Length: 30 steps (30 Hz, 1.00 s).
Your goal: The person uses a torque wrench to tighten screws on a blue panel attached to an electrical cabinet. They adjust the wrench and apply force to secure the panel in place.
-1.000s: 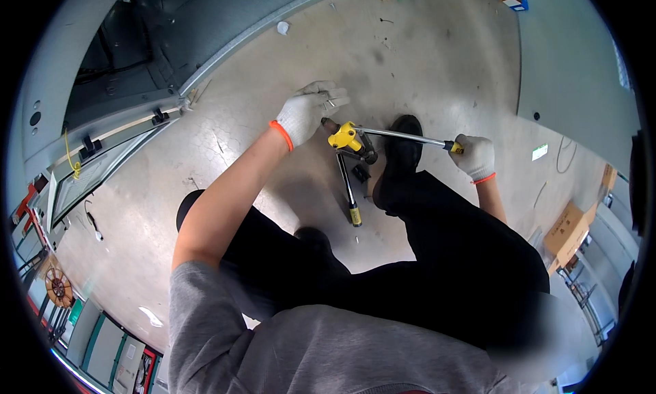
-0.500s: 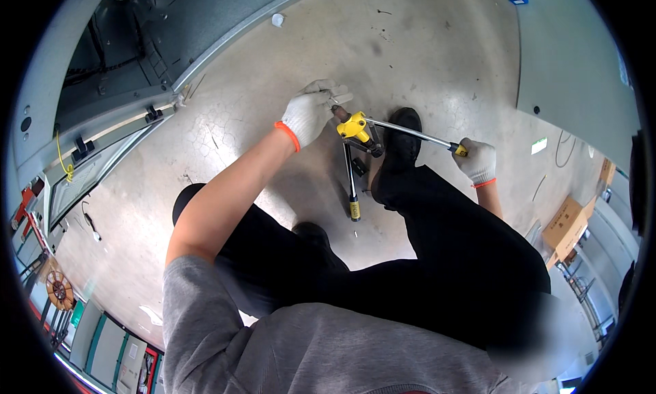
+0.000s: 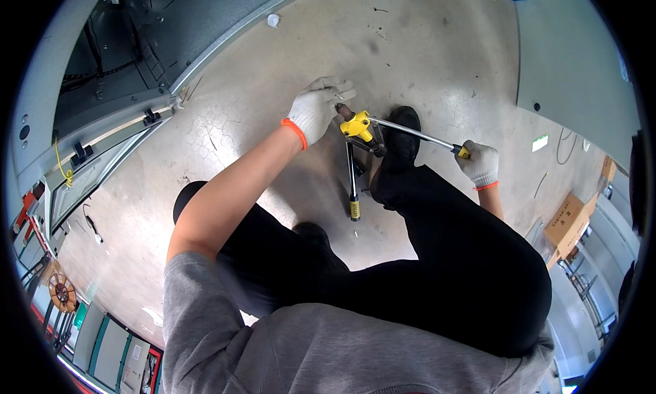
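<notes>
A long-arm hand riveter (image 3: 357, 125) with a yellow body and two steel levers stands over the floor between my feet. My right hand (image 3: 480, 165), in a white knit glove, is closed round the yellow and black grip of its right lever, which is swung out wide. The other lever (image 3: 353, 182) points down toward me, and no hand is on it. Beside the dark nose (image 3: 346, 112) of the riveter is my gloved left hand (image 3: 318, 108). Its fingers are pinched together at a small thin metal piece (image 3: 339, 98), too small to name surely.
My right shoe (image 3: 403, 138) is close against the riveter. An open metal cabinet (image 3: 123, 97) stands at upper left, a grey-green panel (image 3: 570, 73) at upper right. A cardboard box (image 3: 567, 223) lies at right; a wooden spool (image 3: 62, 291) stands at lower left.
My left hand and the riveter's head have shifted very slightly to the right in the picture. The right hand keeps its hold on the lever.
</notes>
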Available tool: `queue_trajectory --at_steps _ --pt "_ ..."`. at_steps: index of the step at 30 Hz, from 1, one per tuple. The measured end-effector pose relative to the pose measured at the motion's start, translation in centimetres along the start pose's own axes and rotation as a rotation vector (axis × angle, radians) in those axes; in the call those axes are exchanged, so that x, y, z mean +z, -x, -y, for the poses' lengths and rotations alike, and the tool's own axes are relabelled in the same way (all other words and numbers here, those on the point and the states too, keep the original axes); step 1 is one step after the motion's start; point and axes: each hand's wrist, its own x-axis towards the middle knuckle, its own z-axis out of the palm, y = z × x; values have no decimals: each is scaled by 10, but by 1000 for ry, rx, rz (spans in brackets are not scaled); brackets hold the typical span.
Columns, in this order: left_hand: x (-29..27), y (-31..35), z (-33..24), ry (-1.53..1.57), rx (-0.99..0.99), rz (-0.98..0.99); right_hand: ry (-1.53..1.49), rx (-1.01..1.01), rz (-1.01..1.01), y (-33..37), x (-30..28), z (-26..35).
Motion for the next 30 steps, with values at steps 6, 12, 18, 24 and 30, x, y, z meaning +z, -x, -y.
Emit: queue_trajectory --at_steps 6,12,18,24,30 --pt "7 3 0 -26 11 -45 -5 -22 -21 0 2 -3" --pt "11 6 7 -183 79 -98 14 -23 -17 0 0 -2" --pt "24 12 5 -332 82 -171 14 -12 -18 1 -5 1" --pt "19 17 11 -327 77 -200 -20 59 -17 4 -1 9" --pt "20 22 20 -346 78 -167 -71 119 -21 18 15 9"
